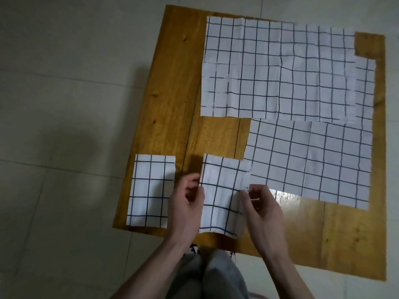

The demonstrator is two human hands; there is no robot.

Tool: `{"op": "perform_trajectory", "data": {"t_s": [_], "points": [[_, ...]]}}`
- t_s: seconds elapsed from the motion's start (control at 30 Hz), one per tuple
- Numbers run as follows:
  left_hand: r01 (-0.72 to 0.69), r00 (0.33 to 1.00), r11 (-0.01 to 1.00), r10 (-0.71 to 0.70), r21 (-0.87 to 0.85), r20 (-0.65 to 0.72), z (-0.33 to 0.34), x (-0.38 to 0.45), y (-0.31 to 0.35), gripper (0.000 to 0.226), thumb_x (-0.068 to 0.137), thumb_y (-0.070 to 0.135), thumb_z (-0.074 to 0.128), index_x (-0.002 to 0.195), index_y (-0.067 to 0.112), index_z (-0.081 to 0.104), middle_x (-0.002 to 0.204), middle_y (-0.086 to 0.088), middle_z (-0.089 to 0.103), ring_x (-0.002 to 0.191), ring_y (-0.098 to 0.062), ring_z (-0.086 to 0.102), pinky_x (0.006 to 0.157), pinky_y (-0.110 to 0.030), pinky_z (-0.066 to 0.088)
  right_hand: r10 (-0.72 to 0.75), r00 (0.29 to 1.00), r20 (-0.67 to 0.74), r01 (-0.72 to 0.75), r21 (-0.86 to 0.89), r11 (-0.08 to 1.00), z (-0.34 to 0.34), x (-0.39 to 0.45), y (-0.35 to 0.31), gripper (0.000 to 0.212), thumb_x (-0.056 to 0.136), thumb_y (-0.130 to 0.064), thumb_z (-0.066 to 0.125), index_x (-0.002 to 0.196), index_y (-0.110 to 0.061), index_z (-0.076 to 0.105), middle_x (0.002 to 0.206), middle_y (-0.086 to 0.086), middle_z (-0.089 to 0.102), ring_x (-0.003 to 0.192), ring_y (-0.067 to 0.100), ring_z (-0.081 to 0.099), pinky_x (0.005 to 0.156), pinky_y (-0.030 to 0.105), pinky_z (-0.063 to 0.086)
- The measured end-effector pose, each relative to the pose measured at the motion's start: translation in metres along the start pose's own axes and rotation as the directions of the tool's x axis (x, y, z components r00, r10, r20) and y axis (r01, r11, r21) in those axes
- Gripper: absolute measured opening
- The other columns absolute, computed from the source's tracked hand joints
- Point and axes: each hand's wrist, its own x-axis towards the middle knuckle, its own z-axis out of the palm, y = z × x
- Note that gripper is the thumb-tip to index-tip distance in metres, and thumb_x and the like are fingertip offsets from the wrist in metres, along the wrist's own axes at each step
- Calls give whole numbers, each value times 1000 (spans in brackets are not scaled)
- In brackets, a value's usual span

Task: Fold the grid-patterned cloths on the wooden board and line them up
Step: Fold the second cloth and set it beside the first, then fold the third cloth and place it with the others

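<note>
Head view, left to right: one folded cloth point(150, 190) lies finished at the near left corner of the wooden board point(172, 83), which rests on the floor. Just beside it, the left hand point(186, 203) and right hand point(262, 209) each pinch a side edge of a second folded cloth point(222, 195), apparently squaring it into line. To the right, a mid-sized open cloth point(313, 160) and, farther off, a large open cloth point(278, 67) lie flat, unfolded. Roughly half the work remains.
</note>
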Motion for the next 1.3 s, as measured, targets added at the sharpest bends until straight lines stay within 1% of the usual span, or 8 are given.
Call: {"op": "perform_trajectory", "data": {"t_s": [0.1,0.37,0.53,0.7,0.87,1.03,1.2,1.3], "points": [[5,1000,999,-4,47,-23,-5,2,-11,35,102,18,64,136,26,61,113,18,64,97,14,58,78,-4,48,-22,1000,-14,21,-27,999,11,1,8,7,100,-38,64,104,-32,64,93,-7,69,84,9,66,70,28,57],[-16,995,989,31,150,-94,-15,10,-31,33,102,19,65,134,24,62,110,16,67,92,5,63,74,-13,54,-24,1000,-13,22,-137,990,33,10,18,12,101,-33,66,107,-24,67,90,-10,72,81,-1,67,64,10,51],[-37,993,963,66,267,-99,-17,12,-35,34,102,20,64,135,26,61,111,16,67,93,1,64,74,-20,57,-67,997,-32,57,-254,966,40,11,23,23,101,-37,64,118,-21,67,101,-7,73,91,7,70,78,27,60],[-59,991,931,97,360,-88,-14,12,-34,41,101,17,65,141,23,58,108,21,57,95,1,60,81,-22,57,-99,995,-31,85,-308,948,46,10,23,21,102,-31,64,119,-18,65,102,-9,70,88,2,65,73,10,50],[-92,989,918,130,386,-73,-13,7,-34,43,102,17,64,145,20,57,124,10,60,99,-4,63,82,-22,59,-173,984,-44,135,-452,882,50,9,27,14,102,-34,62,112,-23,61,100,-7,67,83,9,64,73,28,59],[-117,988,917,146,382,-49,-17,-4,-36,47,101,17,66,146,21,54,122,11,58,95,3,60,75,-17,57,-236,969,-70,157,-562,812,49,7,31,23,102,-40,62,118,-24,56,109,-6,57,84,15,61,70,39,60],[-173,977,890,208,423,-39,-31,-16,-24,50,102,25,62,150,26,49,128,11,56,114,-6,58,92,-26,56,-328,944,-11,260,-586,768,37,-8,21,30,100,-31,65,126,-19,56,118,1,56,99,18,58,79,41,59],[-232,965,840,261,491,9,-44,-30,-1,48,104,36,51,150,25,49,142,6,56,125,0,46,100,-24,44,-380,922,72,339,-623,705,24,-24,-2,37,102,-35,60,134,-16,57,126,5,59,110,20,59,91,43,56]]}}
